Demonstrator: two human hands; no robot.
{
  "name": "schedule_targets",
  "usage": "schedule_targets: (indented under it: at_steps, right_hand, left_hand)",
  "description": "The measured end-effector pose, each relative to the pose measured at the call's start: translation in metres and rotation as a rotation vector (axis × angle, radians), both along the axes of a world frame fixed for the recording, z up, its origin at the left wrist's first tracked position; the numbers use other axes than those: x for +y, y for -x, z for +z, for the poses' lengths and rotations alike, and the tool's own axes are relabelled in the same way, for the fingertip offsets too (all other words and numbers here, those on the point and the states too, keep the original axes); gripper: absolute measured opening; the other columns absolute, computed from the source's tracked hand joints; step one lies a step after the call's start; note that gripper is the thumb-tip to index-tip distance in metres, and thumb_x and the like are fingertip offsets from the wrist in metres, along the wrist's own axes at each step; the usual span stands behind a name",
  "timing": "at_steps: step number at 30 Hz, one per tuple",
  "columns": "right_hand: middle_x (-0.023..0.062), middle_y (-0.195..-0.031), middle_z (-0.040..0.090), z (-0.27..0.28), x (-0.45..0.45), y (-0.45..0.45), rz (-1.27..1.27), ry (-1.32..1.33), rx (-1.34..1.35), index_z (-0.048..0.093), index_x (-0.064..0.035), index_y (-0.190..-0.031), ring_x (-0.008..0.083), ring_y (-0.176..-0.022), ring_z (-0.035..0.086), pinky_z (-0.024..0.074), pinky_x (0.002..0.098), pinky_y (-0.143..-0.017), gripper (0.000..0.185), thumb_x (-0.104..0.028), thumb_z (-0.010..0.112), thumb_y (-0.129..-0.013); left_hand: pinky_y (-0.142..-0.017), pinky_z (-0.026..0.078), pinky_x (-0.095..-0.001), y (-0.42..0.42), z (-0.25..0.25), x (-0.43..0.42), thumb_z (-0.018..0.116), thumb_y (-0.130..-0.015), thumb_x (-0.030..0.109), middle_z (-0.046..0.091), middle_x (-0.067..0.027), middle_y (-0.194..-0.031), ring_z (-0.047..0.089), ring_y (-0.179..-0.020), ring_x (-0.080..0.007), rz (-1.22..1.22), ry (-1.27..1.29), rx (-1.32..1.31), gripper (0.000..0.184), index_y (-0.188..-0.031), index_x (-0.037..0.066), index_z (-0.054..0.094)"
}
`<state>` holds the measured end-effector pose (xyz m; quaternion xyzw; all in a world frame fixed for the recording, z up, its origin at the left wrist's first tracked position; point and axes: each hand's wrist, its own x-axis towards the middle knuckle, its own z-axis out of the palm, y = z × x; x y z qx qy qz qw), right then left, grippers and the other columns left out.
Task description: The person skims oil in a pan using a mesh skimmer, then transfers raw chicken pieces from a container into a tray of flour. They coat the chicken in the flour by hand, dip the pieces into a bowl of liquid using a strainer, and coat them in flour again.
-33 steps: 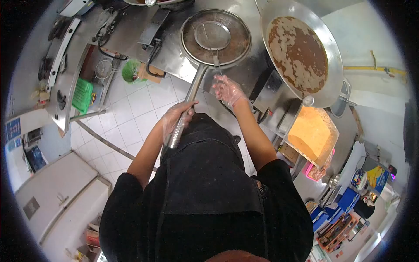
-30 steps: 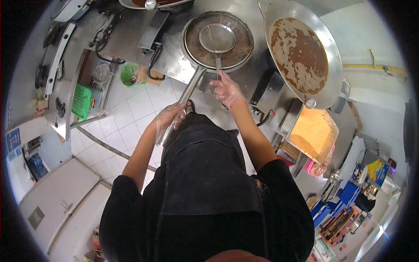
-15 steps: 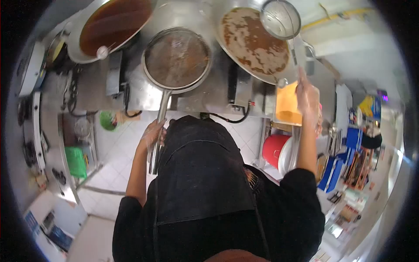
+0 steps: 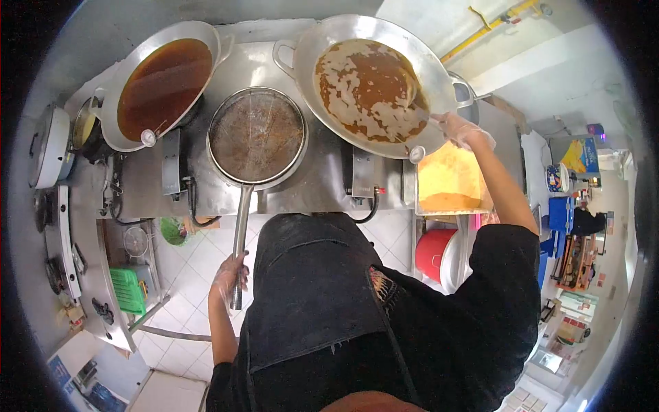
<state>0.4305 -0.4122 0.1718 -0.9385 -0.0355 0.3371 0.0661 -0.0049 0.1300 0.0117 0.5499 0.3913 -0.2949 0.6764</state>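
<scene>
Strainer (image 4: pixel 257 134), round with brown-stained mesh, sits at eleven o'clock, the gloved left hand (image 4: pixel 230 278) wrapped round its ribbed metal handle (image 4: pixel 241 240). At two, the gloved right hand (image 4: pixel 467 132) clasps a thin tool (image 4: pixel 431 118) slanting across a round wok (image 4: pixel 305 75) of foamy brown liquid (image 4: pixel 371 89).

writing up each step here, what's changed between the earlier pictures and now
The right hand has carried the small strainer from over the large strainer rightward to the right wok, where its head now appears dipped in the brown liquid. The view has swung too, bringing the left wok into fuller sight. Unchanged: the left hand still grips the large strainer's handle.
</scene>
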Motion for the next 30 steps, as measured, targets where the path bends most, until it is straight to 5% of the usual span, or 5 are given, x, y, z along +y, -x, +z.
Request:
schedule_targets:
  at_steps: [1,5,12,20,30]
  right_hand:
    - [0.0006,-0.069,0.048,0.006,0.018,0.006,-0.141,-0.100,0.080,0.048,-0.0233,-0.152,0.0098,-0.046,0.038,0.0323,0.0274,-0.038,0.048,-0.018,0.044,-0.105]
    - [-0.0030,-0.066,0.044,-0.010,0.053,-0.006,-0.327,-0.344,0.251,0.041,-0.0244,-0.156,0.0056,-0.044,0.031,0.0238,0.0231,-0.036,0.051,-0.018,0.043,-0.106]
    - [-0.0044,-0.061,0.038,-0.035,0.100,-0.008,-0.494,-0.776,0.313,0.037,-0.0197,-0.158,0.0059,-0.043,0.031,0.0210,0.0239,-0.036,0.056,-0.009,0.040,-0.103]
    - [-0.0043,-0.060,0.037,-0.061,0.115,-0.028,-0.509,-0.936,0.226,0.028,-0.0158,-0.161,0.0063,-0.043,0.029,0.0237,0.0232,-0.037,0.058,-0.010,0.038,-0.104]
    - [-0.0040,-0.061,0.039,-0.019,0.123,0.011,-0.448,-0.918,0.143,0.026,-0.0132,-0.161,0.0055,-0.042,0.031,0.0249,0.0227,-0.037,0.059,-0.012,0.039,-0.104]
  left_hand:
    - [-0.040,0.049,-0.0285,0.004,-0.001,-0.001,0.063,-0.098,0.047,0.056,-0.0012,-0.067,0.051,-0.047,-0.0110,0.017,-0.008,0.010,0.048,-0.127,0.008,0.059]
    - [-0.041,0.050,-0.0291,0.007,0.002,-0.009,0.064,-0.098,0.048,0.057,-0.0021,-0.069,0.051,-0.047,-0.0114,0.060,-0.017,0.024,0.051,-0.129,0.009,0.057]
    - [-0.047,0.054,-0.0334,0.012,0.000,-0.014,0.057,-0.102,0.046,0.061,-0.0066,-0.076,0.060,-0.055,-0.0168,0.077,-0.042,0.010,0.041,-0.117,0.008,0.054]
    - [-0.053,0.057,-0.0378,0.016,0.000,-0.011,0.052,-0.102,0.055,0.064,-0.0145,-0.093,0.066,-0.066,-0.0231,0.172,-0.029,0.021,0.055,-0.131,0.008,0.049]
    - [-0.047,0.051,-0.0308,0.012,0.008,-0.021,0.058,-0.101,0.042,0.060,-0.0042,-0.077,0.057,-0.054,-0.0142,0.008,-0.025,-0.046,0.042,-0.127,0.009,0.055]
